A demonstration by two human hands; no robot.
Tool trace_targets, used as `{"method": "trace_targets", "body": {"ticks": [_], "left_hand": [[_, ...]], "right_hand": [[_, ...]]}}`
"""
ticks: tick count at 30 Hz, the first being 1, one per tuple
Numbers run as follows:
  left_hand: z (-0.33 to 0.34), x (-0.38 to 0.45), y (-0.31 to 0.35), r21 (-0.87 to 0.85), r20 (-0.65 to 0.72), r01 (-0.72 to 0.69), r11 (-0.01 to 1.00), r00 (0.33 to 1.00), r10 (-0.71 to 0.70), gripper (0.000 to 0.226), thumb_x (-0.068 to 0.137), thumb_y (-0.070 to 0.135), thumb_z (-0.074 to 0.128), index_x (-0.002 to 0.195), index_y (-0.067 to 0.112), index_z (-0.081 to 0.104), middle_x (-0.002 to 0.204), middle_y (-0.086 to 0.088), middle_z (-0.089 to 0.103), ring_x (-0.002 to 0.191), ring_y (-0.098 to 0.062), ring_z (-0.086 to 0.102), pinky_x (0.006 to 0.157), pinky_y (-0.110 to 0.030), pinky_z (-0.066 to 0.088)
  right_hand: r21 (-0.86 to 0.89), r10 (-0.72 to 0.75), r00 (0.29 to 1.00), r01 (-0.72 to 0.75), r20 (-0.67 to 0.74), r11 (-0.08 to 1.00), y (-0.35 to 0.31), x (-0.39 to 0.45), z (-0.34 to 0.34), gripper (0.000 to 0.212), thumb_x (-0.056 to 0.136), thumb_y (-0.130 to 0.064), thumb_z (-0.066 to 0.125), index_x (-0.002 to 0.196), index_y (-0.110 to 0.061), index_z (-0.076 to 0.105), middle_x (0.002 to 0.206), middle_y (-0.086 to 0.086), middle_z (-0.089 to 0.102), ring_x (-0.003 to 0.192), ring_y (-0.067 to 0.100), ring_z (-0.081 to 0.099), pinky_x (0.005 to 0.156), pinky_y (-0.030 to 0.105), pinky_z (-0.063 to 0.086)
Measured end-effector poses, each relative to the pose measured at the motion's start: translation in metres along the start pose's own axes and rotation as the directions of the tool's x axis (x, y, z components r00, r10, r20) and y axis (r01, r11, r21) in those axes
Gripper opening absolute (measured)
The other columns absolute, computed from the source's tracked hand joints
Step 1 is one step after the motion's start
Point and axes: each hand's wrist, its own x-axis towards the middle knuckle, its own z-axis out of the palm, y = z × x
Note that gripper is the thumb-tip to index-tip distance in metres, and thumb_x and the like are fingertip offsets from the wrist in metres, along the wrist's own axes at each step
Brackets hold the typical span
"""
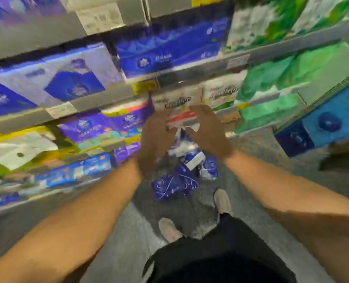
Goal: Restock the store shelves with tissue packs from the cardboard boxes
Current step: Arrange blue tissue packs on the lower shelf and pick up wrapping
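Both arms reach forward toward the store shelving; frame heavily motion-blurred, fine detail unreliable. Left hand [154,137] and right hand [207,130] flank a white tissue pack with a red band [180,118], held out in front of the shelf edge [71,108]. Fingers of both hands are curled inward against the pack's two ends, so the pack is gripped between them; blur hides exact finger placement. The pack's long axis runs roughly left to right, spanning the gap between the hands, with its printed face toward the camera. Just beyond and above it sit matching white cartons with dark lettering [176,100] on the shelf, one more just beside to the right. The held pack therefore lies directly ahead of both hands and just below that row; neither hand is clearly nearer, though the right sits slightly higher in view. Judgement: the step in hand is placement, and the coming move calls for pushing the pack forward and a little up into the slot beside its like, keeping the long axis parallel to the shelf front. Below the hands, on the grey floor [257,152], lies a loose heap of blue plastic-wrapped tissue packs [174,183], near the person's light shoes [169,229]. No cardboard box is identifiable in view.
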Motion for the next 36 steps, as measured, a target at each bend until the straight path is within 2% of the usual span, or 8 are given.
{"method": "trace_targets", "body": {"ticks": [4, 9, 13, 19, 25, 28, 31, 36], "left_hand": [[0.062, -0.023, -0.033, 0.042, 0.146, 0.173, 0.984, 0.973, -0.177, 0.042, 0.077, 0.018, 0.071, 0.119, 0.018, 0.065, 0.112, -0.008, 0.069, 0.102, -0.028, 0.065, 0.082, -0.034, 0.050], [0.164, -0.038, -0.101, 0.113, 0.264, 0.335, 0.935, 0.897, -0.353, 0.053, 0.075, 0.025, 0.076, 0.126, 0.018, 0.062, 0.113, -0.005, 0.069, 0.106, -0.027, 0.063, 0.088, -0.029, 0.041], [0.262, -0.060, -0.194, 0.137, 0.336, 0.467, 0.874, 0.808, -0.484, 0.047, 0.080, 0.019, 0.073, 0.126, 0.019, 0.059, 0.113, -0.005, 0.067, 0.103, -0.026, 0.062, 0.086, -0.030, 0.043], [0.409, -0.118, -0.350, 0.209, 0.385, 0.576, 0.790, 0.694, -0.608, 0.058, 0.090, 0.027, 0.067, 0.142, 0.020, 0.044, 0.135, -0.009, 0.058, 0.122, -0.030, 0.054, 0.100, -0.039, 0.042], [0.492, -0.182, -0.461, 0.258, 0.389, 0.568, 0.782, 0.679, -0.622, 0.067, 0.090, 0.035, 0.066, 0.148, 0.016, 0.038, 0.151, -0.009, 0.043, 0.136, -0.027, 0.043, 0.108, -0.039, 0.037], [0.506, -0.201, -0.484, 0.241, 0.375, 0.596, 0.766, 0.670, -0.640, 0.065, 0.092, 0.033, 0.064, 0.149, 0.017, 0.037, 0.157, -0.006, 0.035, 0.142, -0.022, 0.036, 0.113, -0.036, 0.033], [0.511, -0.212, -0.484, 0.149, 0.427, 0.631, 0.761, 0.653, -0.625, 0.064, 0.093, 0.035, 0.062, 0.150, 0.020, 0.036, 0.153, -0.004, 0.041, 0.139, -0.022, 0.040, 0.112, -0.038, 0.035], [0.480, -0.213, -0.466, 0.056, 0.426, 0.685, 0.726, 0.641, -0.638, 0.054, 0.099, 0.034, 0.053, 0.149, 0.028, 0.037, 0.143, -0.003, 0.054, 0.123, -0.026, 0.055, 0.097, -0.032, 0.041]], "right_hand": [[0.003, 0.176, 0.955, -0.182, 0.237, 0.983, 0.059, -0.022, 0.049, 0.060, 0.082, -0.030, 0.067, 0.138, -0.014, 0.052, 0.130, 0.014, 0.060, 0.118, 0.033, 0.057, 0.097, 0.043, 0.048], [-0.049, 0.373, 0.807, -0.396, 0.458, 0.917, 0.150, -0.042, 0.139, 0.065, 0.072, -0.044, 0.064, 0.131, -0.017, 0.056, 0.107, 0.011, 0.069, 0.103, 0.032, 0.064, 0.086, 0.039, 0.050], [-0.088, 0.472, 0.681, -0.517, 0.560, 0.851, 0.234, -0.059, 0.249, 0.062, 0.081, -0.042, 0.075, 0.133, -0.018, 0.052, 0.113, 0.006, 0.066, 0.104, 0.027, 0.063, 0.087, 0.035, 0.049], [-0.049, 0.551, 0.590, -0.655, 0.590, 0.754, 0.335, -0.087, 0.438, 0.076, 0.074, -0.048, 0.081, 0.134, -0.015, 0.048, 0.103, 0.001, 0.057, 0.100, 0.026, 0.061, 0.081, 0.036, 0.048], [-0.058, 0.629, 0.547, -0.727, 0.553, 0.684, 0.384, -0.108, 0.569, 0.093, 0.075, -0.046, 0.082, 0.149, -0.015, 0.034, 0.144, 0.011, 0.052, 0.128, 0.030, 0.051, 0.096, 0.034, 0.040], [-0.127, 0.655, 0.491, -0.737, 0.574, 0.664, 0.390, -0.113, 0.595, 0.098, 0.071, -0.051, 0.083, 0.148, -0.017, 0.034, 0.140, 0.009, 0.054, 0.127, 0.031, 0.051, 0.097, 0.035, 0.041], [-0.139, 0.640, 0.469, -0.731, 0.609, 0.668, 0.385, -0.115, 0.603, 0.097, 0.055, -0.057, 0.090, 0.133, -0.014, 0.051, 0.128, 0.006, 0.063, 0.117, 0.028, 0.059, 0.095, 0.036, 0.049], [-0.131, 0.632, 0.542, -0.693, 0.554, 0.709, 0.343, -0.117, 0.578, 0.077, 0.046, -0.062, 0.086, 0.106, -0.019, 0.063, 0.099, -0.001, 0.068, 0.089, 0.023, 0.064, 0.079, 0.039, 0.055]]}}
